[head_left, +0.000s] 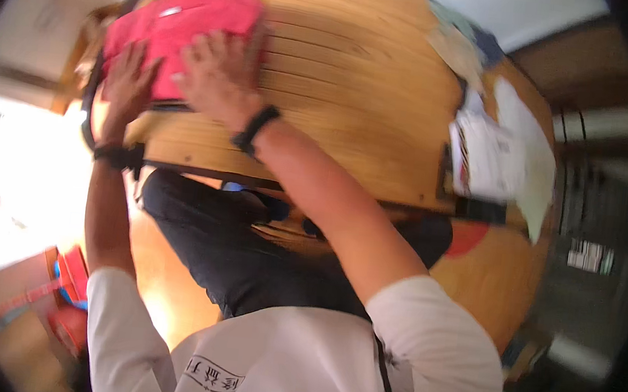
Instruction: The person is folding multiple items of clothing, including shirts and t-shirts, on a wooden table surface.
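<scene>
A folded red cloth, seemingly a garment with a small white tag (190,8), lies at the far left of the wooden table (357,98). My left hand (131,73) rests spread on its left part. On its right part lies my right hand (218,76), fingers apart, somewhat blurred by motion. Neither hand grips anything that shows. Something dark sticks out from under the near edge of the red cloth. Both wrists wear black bands.
Folded white cloth with a striped trim (485,156) lies at the table's right side, beside a pale green cloth (532,166). Beige and dark blue fabrics (458,51) are heaped at the far right. A red object (466,237) sits below the table's near right edge.
</scene>
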Demonstrator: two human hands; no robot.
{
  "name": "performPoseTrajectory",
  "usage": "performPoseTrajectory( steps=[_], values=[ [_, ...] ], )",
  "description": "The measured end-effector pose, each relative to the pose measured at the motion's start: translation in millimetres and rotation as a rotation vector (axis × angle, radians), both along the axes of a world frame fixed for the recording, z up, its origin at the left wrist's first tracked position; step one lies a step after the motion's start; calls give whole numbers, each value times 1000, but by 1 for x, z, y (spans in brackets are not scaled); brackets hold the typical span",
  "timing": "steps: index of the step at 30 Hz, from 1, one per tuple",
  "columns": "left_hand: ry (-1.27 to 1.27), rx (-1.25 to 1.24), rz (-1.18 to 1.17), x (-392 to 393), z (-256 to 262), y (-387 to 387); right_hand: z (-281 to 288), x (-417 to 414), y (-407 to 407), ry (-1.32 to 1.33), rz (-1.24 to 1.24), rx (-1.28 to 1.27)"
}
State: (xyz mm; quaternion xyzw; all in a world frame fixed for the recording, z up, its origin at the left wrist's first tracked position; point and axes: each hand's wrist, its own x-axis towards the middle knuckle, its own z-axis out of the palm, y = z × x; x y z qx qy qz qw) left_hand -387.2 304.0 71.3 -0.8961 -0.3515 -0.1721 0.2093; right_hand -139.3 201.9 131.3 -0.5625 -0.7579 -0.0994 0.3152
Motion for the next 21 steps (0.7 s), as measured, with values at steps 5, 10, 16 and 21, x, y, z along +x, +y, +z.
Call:
performPoseTrajectory(
  steps=[5,10,16,21],
  values=[
    [114,26,6,0,-9,17,-32,18,4,141,33,46],
    [257,53,177,17,0,10,-36,26,2,187,27,47],
    [230,70,201,68,32,-17,-23,26,-1,84,19,-106],
    [78,-121,280,99,28,-36,-38,25,8,122,97,-46]
  ],
)
